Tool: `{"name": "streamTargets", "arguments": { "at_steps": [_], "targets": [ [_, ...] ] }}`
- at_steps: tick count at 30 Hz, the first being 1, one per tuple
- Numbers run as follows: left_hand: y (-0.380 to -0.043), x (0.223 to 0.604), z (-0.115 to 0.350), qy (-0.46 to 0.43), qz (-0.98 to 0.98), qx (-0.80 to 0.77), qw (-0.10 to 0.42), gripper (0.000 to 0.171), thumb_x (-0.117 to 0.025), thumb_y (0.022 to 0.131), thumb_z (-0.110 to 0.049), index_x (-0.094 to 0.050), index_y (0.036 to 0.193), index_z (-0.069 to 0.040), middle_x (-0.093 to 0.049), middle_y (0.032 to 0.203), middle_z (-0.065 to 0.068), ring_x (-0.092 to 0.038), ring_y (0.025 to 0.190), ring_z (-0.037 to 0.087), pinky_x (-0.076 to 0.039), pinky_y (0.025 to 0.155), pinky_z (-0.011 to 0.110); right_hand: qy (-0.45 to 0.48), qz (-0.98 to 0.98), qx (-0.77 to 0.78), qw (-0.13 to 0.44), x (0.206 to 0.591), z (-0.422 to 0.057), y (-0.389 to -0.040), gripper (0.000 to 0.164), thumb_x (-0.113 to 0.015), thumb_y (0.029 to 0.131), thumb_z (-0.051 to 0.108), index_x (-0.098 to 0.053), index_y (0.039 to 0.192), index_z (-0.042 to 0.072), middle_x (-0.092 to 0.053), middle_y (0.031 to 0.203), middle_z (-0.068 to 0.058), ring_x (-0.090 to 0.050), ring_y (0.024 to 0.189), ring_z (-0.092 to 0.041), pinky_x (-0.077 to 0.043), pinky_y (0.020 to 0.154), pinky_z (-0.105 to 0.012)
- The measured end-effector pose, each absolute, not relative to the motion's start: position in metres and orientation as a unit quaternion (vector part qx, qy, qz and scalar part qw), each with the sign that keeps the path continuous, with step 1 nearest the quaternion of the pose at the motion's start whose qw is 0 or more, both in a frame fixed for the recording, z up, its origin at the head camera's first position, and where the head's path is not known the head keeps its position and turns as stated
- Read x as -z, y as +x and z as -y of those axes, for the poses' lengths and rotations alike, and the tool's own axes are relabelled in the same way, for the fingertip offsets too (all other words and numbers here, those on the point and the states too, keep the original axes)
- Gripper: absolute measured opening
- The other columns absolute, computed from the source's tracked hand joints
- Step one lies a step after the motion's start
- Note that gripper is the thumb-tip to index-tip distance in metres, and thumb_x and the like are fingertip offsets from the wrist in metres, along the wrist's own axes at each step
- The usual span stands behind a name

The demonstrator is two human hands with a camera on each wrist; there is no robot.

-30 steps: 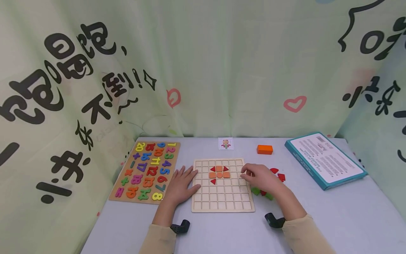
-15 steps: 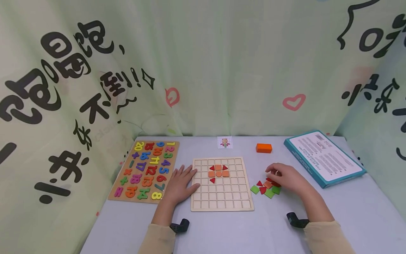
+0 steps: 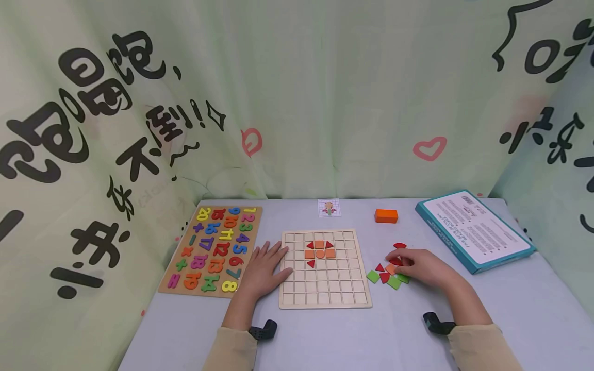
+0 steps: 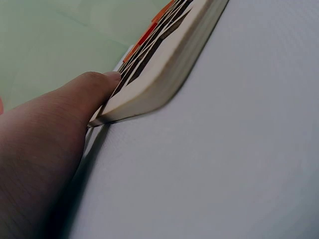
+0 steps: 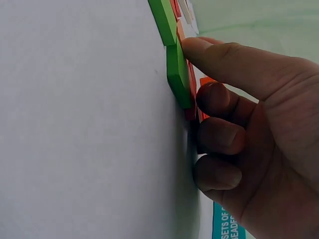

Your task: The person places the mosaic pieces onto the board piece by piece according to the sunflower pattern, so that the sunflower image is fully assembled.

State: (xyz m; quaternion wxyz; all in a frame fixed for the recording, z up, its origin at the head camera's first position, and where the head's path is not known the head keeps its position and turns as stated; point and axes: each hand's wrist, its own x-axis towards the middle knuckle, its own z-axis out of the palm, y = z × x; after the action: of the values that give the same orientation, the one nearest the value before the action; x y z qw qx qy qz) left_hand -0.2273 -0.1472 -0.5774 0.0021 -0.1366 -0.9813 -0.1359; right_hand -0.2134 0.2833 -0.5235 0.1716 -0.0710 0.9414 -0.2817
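My left hand (image 3: 263,270) rests with straight fingers on the left edge of a wooden grid board (image 3: 326,288). Its thumb lies over the rim in the left wrist view. Orange and red tiles, among them an orange square (image 3: 309,254) and a red triangle (image 3: 311,264), sit in the board's upper cells. To the right, my right hand (image 3: 424,265) reaches into a loose pile with green squares (image 3: 373,276), red pieces (image 3: 384,278) and an orange square tile. In the right wrist view its thumb is at the tiles and the other fingers are curled; I cannot tell whether it pinches one.
A number puzzle board (image 3: 211,257) lies left of the grid board. Behind stand a small pattern card (image 3: 329,207) and an orange block (image 3: 386,216). A teal-edged box (image 3: 478,232) lies at the back right. A printed curtain (image 3: 334,103) encloses the table.
My right hand has left the grid board's right edge, moved right to the loose tiles and lowered among them. The left hand has stayed on the board.
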Motion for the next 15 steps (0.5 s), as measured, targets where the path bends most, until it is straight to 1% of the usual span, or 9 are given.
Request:
{"name": "streamTargets", "arguments": {
  "at_steps": [2,6,13,15],
  "targets": [
    [-0.227,0.5774,0.1477,-0.138,0.981,0.138,0.003,0.07,-0.05,0.091,-0.068,-0.04,0.151,-0.034,-0.032,0.162,-0.006,-0.019,0.154,0.026,-0.013,0.125,0.052,-0.075,-0.942,0.279,0.172,0.5234,-0.2829,-0.2135,0.037,-0.075,0.086,0.036,-0.067,0.122,0.029,-0.056,0.086,0.0,-0.052,0.091,-0.018,-0.047,0.065,-0.027],
    [-0.2267,0.5778,0.1481,-0.14,0.98,0.142,0.008,0.07,-0.05,0.091,-0.068,-0.041,0.151,-0.033,-0.033,0.161,-0.005,-0.02,0.154,0.027,-0.014,0.125,0.053,-0.075,-0.943,0.274,0.172,0.5236,-0.2809,-0.2137,0.036,-0.074,0.086,0.038,-0.068,0.12,0.027,-0.058,0.087,0.001,-0.053,0.091,-0.018,-0.048,0.067,-0.028],
    [-0.2266,0.5791,0.148,-0.14,0.979,0.144,0.01,0.07,-0.05,0.091,-0.068,-0.042,0.151,-0.032,-0.034,0.161,-0.005,-0.02,0.154,0.027,-0.014,0.125,0.053,-0.06,-0.95,0.256,0.171,0.5255,-0.2784,-0.215,0.042,-0.073,0.086,0.043,-0.065,0.122,0.023,-0.06,0.092,0.001,-0.054,0.093,-0.018,-0.049,0.068,-0.026],
    [-0.2265,0.5792,0.1479,-0.14,0.979,0.144,0.01,0.07,-0.05,0.091,-0.068,-0.042,0.151,-0.032,-0.034,0.161,-0.005,-0.02,0.154,0.028,-0.014,0.125,0.053,-0.055,-0.951,0.251,0.172,0.5263,-0.2782,-0.2152,0.042,-0.074,0.086,0.042,-0.065,0.122,0.023,-0.06,0.091,0.001,-0.054,0.092,-0.019,-0.049,0.068,-0.026]
  ]
}}
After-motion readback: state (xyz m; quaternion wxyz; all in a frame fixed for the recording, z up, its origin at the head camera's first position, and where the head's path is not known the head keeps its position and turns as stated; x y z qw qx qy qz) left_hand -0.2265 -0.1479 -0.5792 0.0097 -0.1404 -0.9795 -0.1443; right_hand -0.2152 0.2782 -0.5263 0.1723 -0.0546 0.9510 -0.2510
